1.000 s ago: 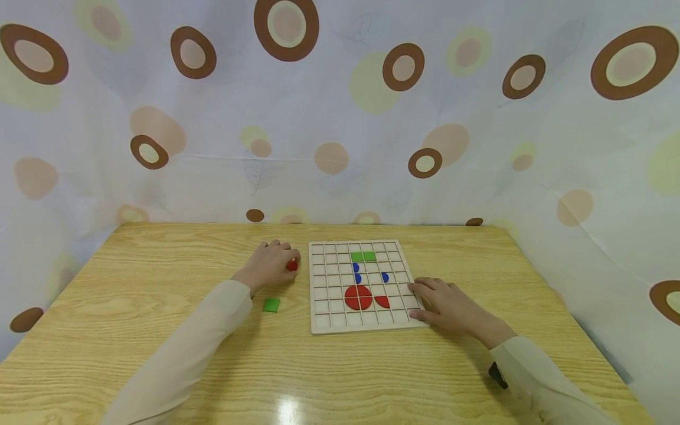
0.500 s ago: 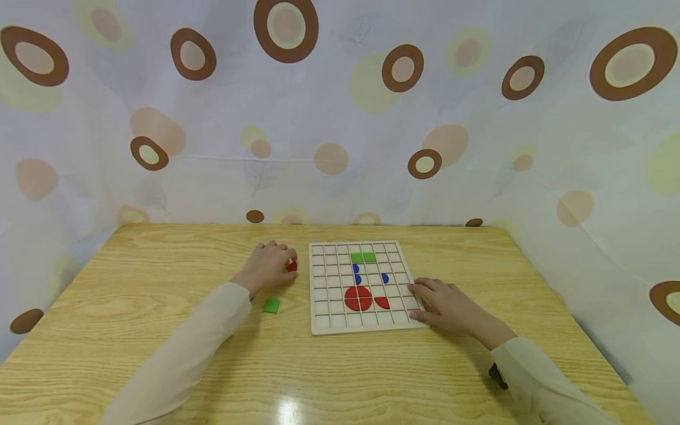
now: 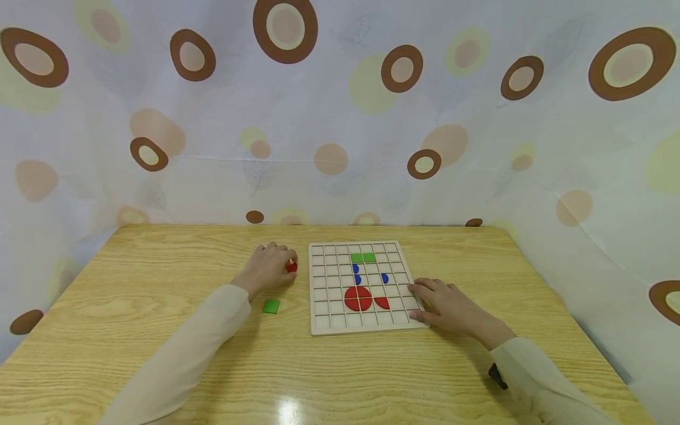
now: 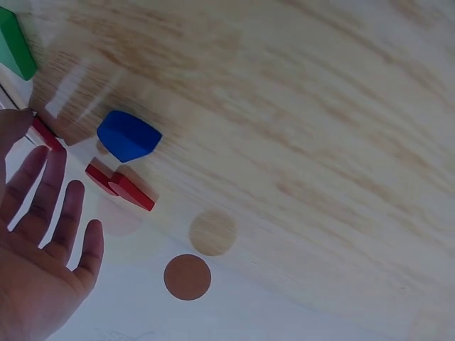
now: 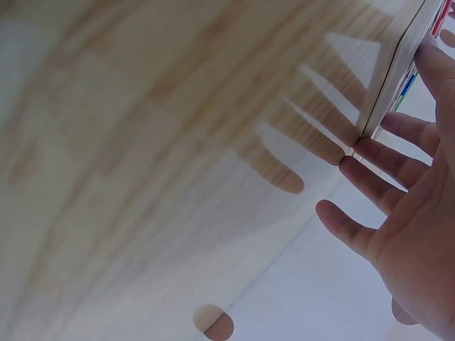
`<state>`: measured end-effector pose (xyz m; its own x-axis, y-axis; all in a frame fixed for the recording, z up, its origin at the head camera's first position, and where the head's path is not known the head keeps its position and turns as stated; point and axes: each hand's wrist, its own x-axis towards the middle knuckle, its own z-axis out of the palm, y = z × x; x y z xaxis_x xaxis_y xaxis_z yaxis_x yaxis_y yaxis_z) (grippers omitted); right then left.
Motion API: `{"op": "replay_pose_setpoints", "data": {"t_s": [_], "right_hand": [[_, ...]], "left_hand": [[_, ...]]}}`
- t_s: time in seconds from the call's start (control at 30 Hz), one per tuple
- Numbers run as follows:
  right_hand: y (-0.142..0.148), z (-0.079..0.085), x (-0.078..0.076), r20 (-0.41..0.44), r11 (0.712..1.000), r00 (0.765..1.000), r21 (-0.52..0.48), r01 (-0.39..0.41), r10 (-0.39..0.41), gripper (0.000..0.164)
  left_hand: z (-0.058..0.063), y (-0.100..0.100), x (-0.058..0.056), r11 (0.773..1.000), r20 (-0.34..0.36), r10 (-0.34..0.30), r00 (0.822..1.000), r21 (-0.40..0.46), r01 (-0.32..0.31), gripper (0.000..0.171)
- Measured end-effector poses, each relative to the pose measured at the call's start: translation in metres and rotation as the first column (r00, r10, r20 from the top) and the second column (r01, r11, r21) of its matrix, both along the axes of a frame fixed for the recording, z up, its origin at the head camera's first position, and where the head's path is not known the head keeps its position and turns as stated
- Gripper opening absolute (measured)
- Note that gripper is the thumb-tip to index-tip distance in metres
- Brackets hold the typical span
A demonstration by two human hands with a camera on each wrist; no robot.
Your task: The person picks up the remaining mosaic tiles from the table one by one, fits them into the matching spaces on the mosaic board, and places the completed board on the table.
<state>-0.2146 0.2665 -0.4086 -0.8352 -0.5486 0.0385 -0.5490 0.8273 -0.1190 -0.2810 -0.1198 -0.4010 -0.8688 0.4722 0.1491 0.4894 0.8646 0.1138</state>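
My left hand [image 3: 267, 267] pinches a small red piece [image 3: 291, 267] between thumb and fingertips, left of the white grid board [image 3: 325, 322]. In the left wrist view a blue piece [image 4: 129, 136] and two red pieces [image 4: 132, 190] lie on the table near those fingers; the hand hides them in the head view. A green square [image 3: 271, 306] lies nearer me. With fingers fairly straight, my right hand [image 3: 447, 304] rests its fingertips at the board's right edge. On the board are green squares [image 3: 363, 258], blue half-circles [image 3: 385, 278], a red circle [image 3: 358, 298] and a red quarter-circle [image 3: 382, 303].
The board lies flat on a wooden table [image 3: 340, 378]. Behind the table and along its sides hangs a white cloth [image 3: 297, 189] with brown and yellow spots. A dark object [image 3: 497, 376] shows beside the right sleeve.
My left hand has drawn slightly to the left with the red piece, then stays nearly still. The right hand and the pieces on the board have kept their places.
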Motion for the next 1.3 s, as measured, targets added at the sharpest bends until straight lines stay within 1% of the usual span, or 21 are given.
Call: {"op": "replay_pose_setpoints", "data": {"t_s": [0.23,0.47,0.7,0.9,1.1,1.17,1.3], "right_hand": [[-0.002,0.002,0.0,0.002,1.0,1.0,0.001,0.007,-0.007,0.057],[-0.002,0.002,0.001,0.007,1.0,1.0,0.004,0.01,-0.01,0.057],[-0.002,0.003,0.001,0.01,1.0,1.0,0.001,0.009,-0.009,0.056],[-0.001,0.001,0.0,-0.003,1.0,1.0,0.004,0.005,-0.005,0.058],[0.0,0.001,0.0,-0.003,1.0,1.0,0.0,0.003,-0.003,0.058],[-0.001,0.002,0.0,0.002,1.0,1.0,0.0,0.004,-0.004,0.058],[-0.001,0.002,0.0,0.009,1.0,1.0,0.004,0.008,-0.008,0.058]], "left_hand": [[0.003,0.001,0.002,1.0,-0.028,-0.019,0.999,0.008,0.02,0.024],[0.007,0.005,0.005,0.998,-0.068,-0.055,0.996,0.037,0.058,0.024],[0.014,0.016,0.009,0.995,-0.094,-0.099,0.991,0.018,0.101,0.024],[0.017,0.027,0.012,0.991,-0.09,-0.136,0.987,0.002,0.137,0.025],[0.017,0.04,0.015,0.988,-0.066,-0.155,0.986,0.005,0.156,0.026],[0.017,0.045,0.017,0.985,-0.055,-0.173,0.983,0.013,0.174,0.026],[0.018,0.055,0.021,0.976,-0.06,-0.216,0.975,0.007,0.217,0.025]]}}
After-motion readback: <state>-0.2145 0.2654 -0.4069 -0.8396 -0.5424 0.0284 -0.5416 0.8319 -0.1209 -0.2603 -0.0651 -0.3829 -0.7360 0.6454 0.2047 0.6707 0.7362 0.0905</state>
